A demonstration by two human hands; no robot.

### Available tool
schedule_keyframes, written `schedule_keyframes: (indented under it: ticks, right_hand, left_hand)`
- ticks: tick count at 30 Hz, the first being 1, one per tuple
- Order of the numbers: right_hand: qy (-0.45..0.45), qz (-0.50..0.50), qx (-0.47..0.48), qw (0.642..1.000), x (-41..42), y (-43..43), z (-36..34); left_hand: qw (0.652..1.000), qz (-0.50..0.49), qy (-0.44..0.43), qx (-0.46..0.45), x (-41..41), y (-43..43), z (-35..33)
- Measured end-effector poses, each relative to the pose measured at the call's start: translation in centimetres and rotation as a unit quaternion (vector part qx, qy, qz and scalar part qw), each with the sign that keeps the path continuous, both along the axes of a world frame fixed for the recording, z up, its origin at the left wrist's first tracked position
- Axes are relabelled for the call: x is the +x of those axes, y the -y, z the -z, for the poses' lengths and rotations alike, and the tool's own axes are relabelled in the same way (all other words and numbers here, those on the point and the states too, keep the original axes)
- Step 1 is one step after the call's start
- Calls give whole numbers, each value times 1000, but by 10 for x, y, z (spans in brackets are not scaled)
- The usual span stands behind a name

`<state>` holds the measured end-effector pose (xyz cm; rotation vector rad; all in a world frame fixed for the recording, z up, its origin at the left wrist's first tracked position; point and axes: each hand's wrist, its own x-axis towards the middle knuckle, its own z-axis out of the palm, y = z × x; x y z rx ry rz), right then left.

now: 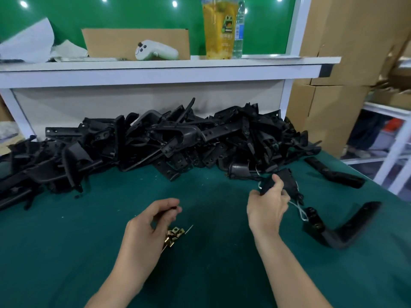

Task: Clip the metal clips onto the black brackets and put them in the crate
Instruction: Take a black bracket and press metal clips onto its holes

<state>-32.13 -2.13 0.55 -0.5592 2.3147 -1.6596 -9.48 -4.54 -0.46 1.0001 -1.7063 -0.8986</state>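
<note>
Brackets (155, 143) lie heaped at the back of the table (211, 274) below a shelf (155, 70), clips (174, 235) in front.

2 bare forearms and wrists, left hand (153, 218) and right hand (266, 207), slim fingers (170, 203)

Head-worn view, forward-down over table (200, 274)

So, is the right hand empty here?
No, the right hand grips a black bracket just in front of the bracket pile.
</note>
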Motion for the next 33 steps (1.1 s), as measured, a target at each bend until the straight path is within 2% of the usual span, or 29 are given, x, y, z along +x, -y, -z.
schedule_keyframes:
  ticks: [7, 12, 17, 19, 20, 23, 26, 30, 33]
  right_hand:
    - [-17, 14, -62, 998, 6, 0, 1]
    - [28, 21, -99, 994, 12, 1, -3]
    - [-43, -32, -153, 987, 20, 3, -1]
    - [-96, -76, -160, 979, 26, 3, 0]
    - [-129, -100, -158, 974, 29, 3, 1]
    - [-232, -183, -130, 946, 37, 3, 5]
    - [-295, -264, -70, 916, 43, 4, 11]
    - [-353, -307, 1, 884, 46, 5, 19]
    - [-366, -287, 15, 885, 46, 5, 18]
  left_hand:
    - [997, 16, -61, 49, 1, 2, -4]
    - [994, 28, -83, 61, 4, 3, -7]
    - [996, 3, -70, 52, 4, 2, -9]
    - [998, -39, -21, 37, 6, 5, -6]
    - [997, -66, 32, 12, 9, 7, -4]
    - [974, -105, 189, -66, 21, 16, 1]
    - [947, -110, 296, -63, 28, 22, 6]
    - [954, -70, 272, -100, 28, 15, -1]
    - [926, -4, 353, -130, 24, 7, -1]
